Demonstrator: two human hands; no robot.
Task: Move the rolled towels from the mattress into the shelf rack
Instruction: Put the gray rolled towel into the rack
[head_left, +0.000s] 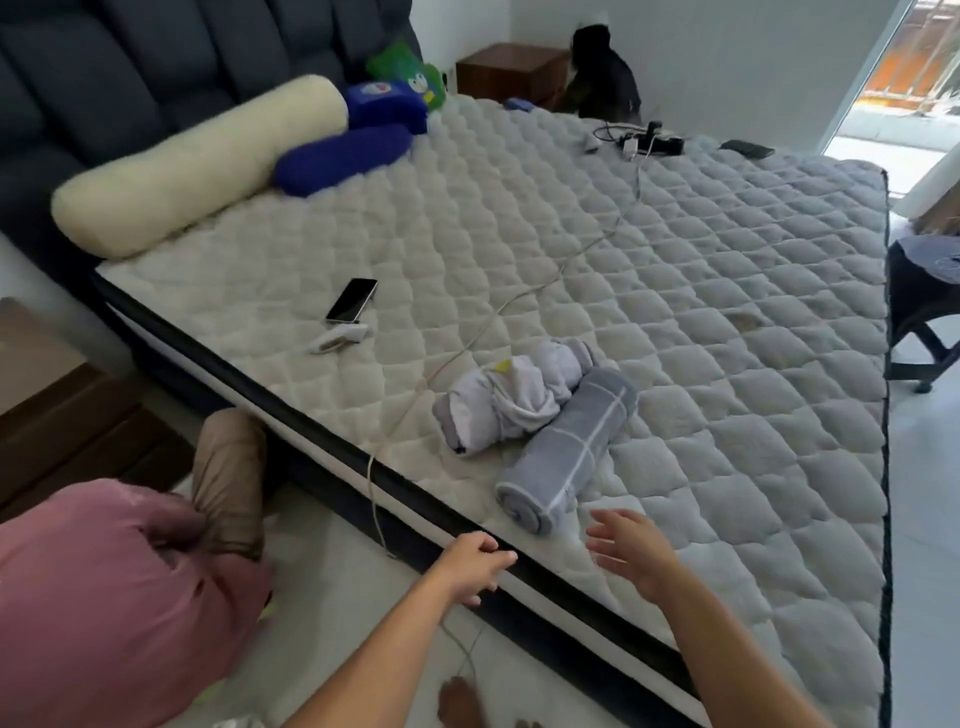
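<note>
Two rolled towels lie touching near the close edge of the mattress (675, 312), so none looks moved yet; no shelf rack is in sight. Nearest is the grey striped towel (566, 449), behind it the looser pale towel (514, 397). Right hand (631, 551) reaches open and empty; left hand (475, 566), half-curled, holds nothing.
</note>
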